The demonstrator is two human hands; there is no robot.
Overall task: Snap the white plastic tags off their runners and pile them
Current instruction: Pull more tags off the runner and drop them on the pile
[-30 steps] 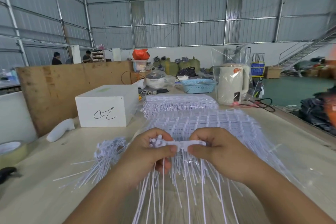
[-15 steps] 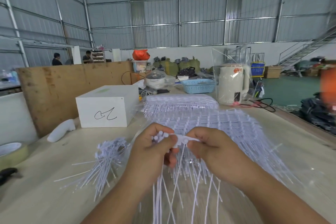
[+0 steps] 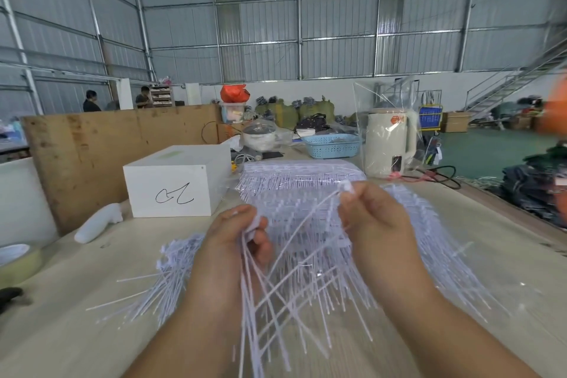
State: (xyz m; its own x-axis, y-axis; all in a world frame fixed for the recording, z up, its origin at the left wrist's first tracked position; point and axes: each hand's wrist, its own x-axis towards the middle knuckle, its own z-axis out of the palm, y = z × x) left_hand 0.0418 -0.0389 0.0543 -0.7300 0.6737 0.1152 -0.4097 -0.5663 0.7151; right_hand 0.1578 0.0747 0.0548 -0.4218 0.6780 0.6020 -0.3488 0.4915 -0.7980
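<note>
we see the left hand (image 3: 236,242) low and central over the pale surface (image 3: 61,325), its fingers (image 3: 260,250) curled round the heads of a bundle of white tags (image 3: 264,294) whose thin tails hang down and fan out toward us. the right hand (image 3: 372,221) sits higher and apart from it, thumb and forefinger pinching a small white runner piece (image 3: 346,186), with a few tails trailing from that pinch in a curve back toward the left hand's bundle. under and beyond both hands lies a broad sheet of unsnapped tags (image 3: 306,218) spread across the surface, and behind that a flatter stack of tag sheets (image 3: 300,172). left of the left wrist, a loose pile of separated tags (image 3: 171,279) rests on the surface, its tails splayed outward. further left stand a white box (image 3: 176,184) marked with a black scrawl, a white bottle (image 3: 98,222) lying on its side, and a roll of tape (image 3: 17,261) at the edge. a cream kettle (image 3: 388,144) in clear wrap and a blue basket (image 3: 331,146) stand at the far side.
</note>
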